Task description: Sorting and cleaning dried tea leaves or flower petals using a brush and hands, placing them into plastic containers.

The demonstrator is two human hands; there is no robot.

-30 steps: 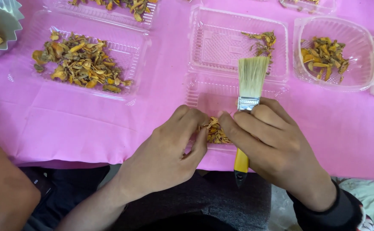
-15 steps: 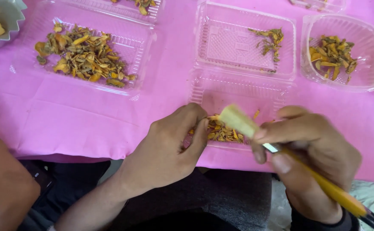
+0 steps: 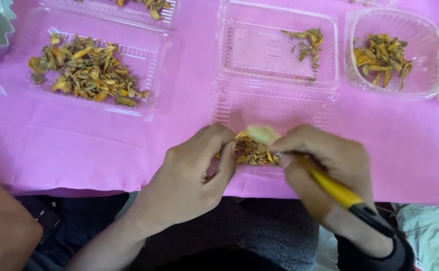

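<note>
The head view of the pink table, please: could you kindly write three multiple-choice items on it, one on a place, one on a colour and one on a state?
1. Where does the brush tip rest?
A. on the small pile of dried pieces between the hands
B. in the round container
C. on the floor

2. What colour is the brush handle?
A. blue
B. yellow with a black end
C. white

3. How is the right hand?
A. open and flat
B. out of sight
C. closed around the brush

Answers: 1 A, the pale bristles touch the pile by the left hand; 2 B, the handle shows yellow below the fist; 3 C, the fingers wrap the handle.
</note>
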